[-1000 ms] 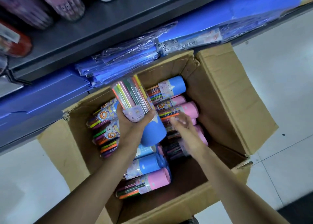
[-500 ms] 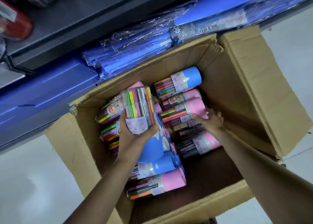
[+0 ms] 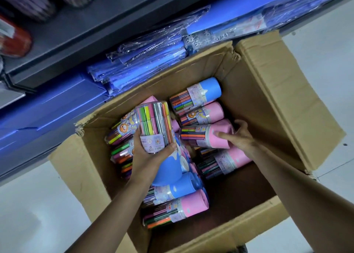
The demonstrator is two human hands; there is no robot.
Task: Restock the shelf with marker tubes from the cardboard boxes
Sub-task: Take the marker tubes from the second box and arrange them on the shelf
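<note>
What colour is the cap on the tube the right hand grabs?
Pink cap, gripped by the right hand, in the head view.

One head-worn camera looks steeply down, close above an open cardboard box (image 3: 283, 99) beside the shelf (image 3: 107, 28)

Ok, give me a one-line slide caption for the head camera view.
Left hand holds a blue-capped marker tube while the right hand grips a pink-capped tube in the cardboard box.

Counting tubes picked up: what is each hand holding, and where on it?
Left hand grips a blue-capped marker tube around its labelled middle. Right hand grasps a pink-capped marker tube at its cap end.
</note>
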